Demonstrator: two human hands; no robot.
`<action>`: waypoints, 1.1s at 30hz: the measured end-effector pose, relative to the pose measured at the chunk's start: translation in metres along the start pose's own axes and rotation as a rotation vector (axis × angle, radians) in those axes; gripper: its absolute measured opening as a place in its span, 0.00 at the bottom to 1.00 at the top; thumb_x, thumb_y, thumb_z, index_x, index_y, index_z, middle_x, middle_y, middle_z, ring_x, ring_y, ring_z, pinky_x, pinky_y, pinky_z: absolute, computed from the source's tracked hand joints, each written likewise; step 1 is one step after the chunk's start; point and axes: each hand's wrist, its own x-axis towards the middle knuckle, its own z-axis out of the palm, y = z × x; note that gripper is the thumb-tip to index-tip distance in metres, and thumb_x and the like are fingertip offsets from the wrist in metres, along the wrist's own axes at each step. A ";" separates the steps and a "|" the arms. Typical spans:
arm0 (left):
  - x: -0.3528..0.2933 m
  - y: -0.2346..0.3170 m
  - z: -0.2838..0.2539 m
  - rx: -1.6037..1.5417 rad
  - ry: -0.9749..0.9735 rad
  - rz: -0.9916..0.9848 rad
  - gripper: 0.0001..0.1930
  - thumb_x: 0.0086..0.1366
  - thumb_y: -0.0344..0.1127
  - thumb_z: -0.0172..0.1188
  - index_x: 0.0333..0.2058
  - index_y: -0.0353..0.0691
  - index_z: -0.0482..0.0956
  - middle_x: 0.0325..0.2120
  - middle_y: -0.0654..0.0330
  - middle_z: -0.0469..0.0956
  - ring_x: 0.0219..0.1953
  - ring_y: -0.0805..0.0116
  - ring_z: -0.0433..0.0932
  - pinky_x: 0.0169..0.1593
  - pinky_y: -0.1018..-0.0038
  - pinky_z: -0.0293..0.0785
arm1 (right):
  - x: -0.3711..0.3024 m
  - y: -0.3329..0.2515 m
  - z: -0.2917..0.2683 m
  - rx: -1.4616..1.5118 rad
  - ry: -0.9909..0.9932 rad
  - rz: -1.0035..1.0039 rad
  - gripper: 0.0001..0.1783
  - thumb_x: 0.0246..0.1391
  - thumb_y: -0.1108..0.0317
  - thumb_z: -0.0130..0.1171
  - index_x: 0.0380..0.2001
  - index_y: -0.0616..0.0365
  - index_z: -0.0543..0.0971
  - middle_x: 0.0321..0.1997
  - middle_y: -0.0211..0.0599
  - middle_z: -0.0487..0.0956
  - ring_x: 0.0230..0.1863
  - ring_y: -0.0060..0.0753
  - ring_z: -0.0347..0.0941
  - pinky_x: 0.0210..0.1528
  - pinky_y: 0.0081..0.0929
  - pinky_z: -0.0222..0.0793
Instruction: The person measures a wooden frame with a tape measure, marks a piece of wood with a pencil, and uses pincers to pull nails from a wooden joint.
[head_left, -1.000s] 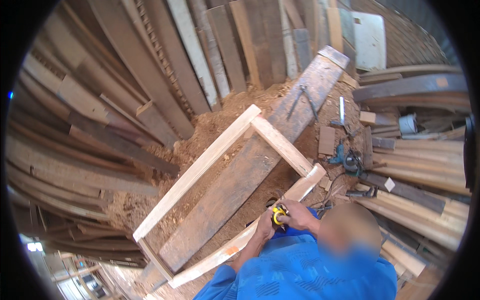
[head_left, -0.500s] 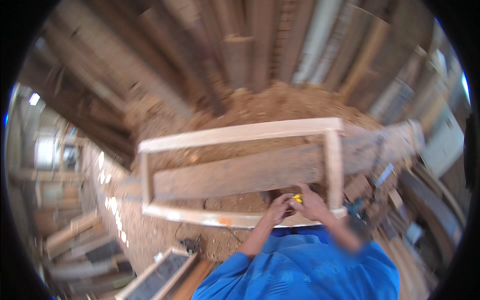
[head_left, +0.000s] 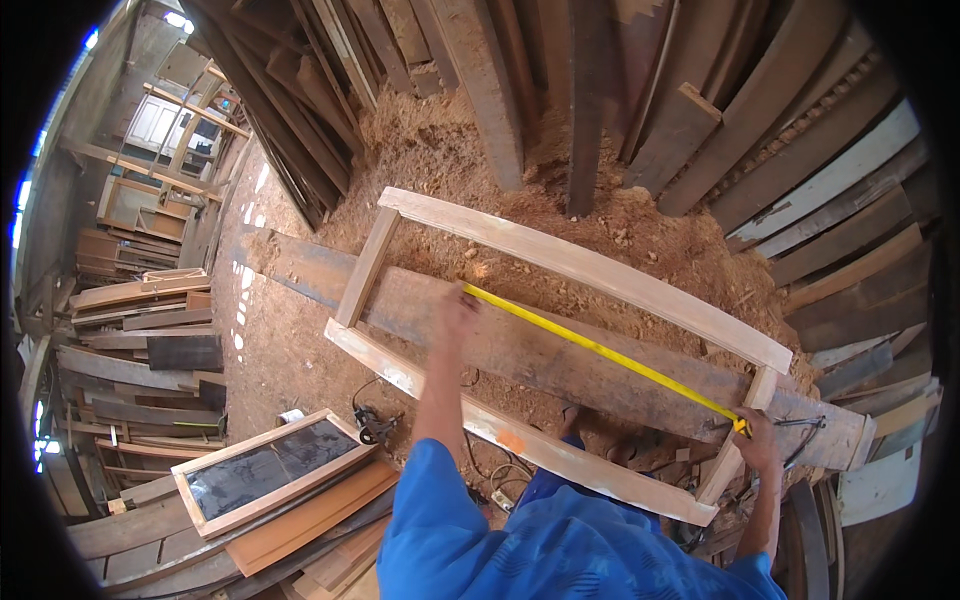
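A yellow tape measure (head_left: 600, 347) is stretched across the opening of a pale rectangular wooden frame (head_left: 590, 262). Its free end is pinched in my left hand (head_left: 458, 308), which is slightly blurred, above the plank inside the frame. My right hand (head_left: 762, 445) grips the tape's yellow case beside the frame's short right rail. Under the frame a long weathered plank (head_left: 430, 300) runs from left to right, resting above the ground. An orange patch marks the frame's near rail.
Upright boards (head_left: 585, 110) lean along the far side above heaped sawdust (head_left: 430, 135). To the lower left lie a glazed wooden panel (head_left: 290, 465), an orange-brown board (head_left: 310, 515) and a dark power tool (head_left: 375, 425) with a cord. Timber stacks (head_left: 140, 350) fill the left side.
My hands have moved apart, left hand to the far left and right hand to the right, drawing the tape out between them. The view has turned, so the frame now slants.
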 end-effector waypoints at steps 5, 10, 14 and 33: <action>0.017 0.004 0.076 0.320 -0.003 0.045 0.03 0.68 0.31 0.58 0.35 0.41 0.73 0.21 0.66 0.71 0.24 0.70 0.75 0.26 0.73 0.76 | 0.041 -0.034 0.017 0.001 0.082 0.054 0.23 0.41 0.74 0.63 0.46 0.59 0.79 0.42 0.51 0.79 0.47 0.53 0.75 0.51 0.39 0.70; 0.033 -0.037 0.103 0.438 0.058 -0.001 0.04 0.69 0.33 0.56 0.36 0.41 0.72 0.22 0.64 0.72 0.19 0.70 0.75 0.24 0.69 0.78 | 0.112 -0.077 0.068 -0.006 0.062 0.007 0.23 0.43 0.71 0.62 0.47 0.58 0.79 0.42 0.51 0.79 0.47 0.53 0.74 0.51 0.42 0.69; 0.072 -0.016 0.081 0.471 0.127 0.065 0.04 0.70 0.33 0.55 0.36 0.41 0.72 0.22 0.63 0.73 0.20 0.70 0.75 0.25 0.69 0.79 | 0.141 -0.104 0.080 -0.021 0.049 -0.017 0.23 0.44 0.68 0.60 0.48 0.57 0.79 0.41 0.51 0.78 0.46 0.54 0.74 0.51 0.45 0.68; 0.115 0.007 0.084 0.370 0.251 0.175 0.05 0.70 0.33 0.54 0.38 0.38 0.72 0.27 0.59 0.75 0.25 0.68 0.76 0.25 0.73 0.77 | 0.199 -0.122 0.100 -0.055 0.018 -0.099 0.26 0.44 0.66 0.63 0.50 0.58 0.78 0.46 0.53 0.78 0.50 0.55 0.73 0.56 0.42 0.67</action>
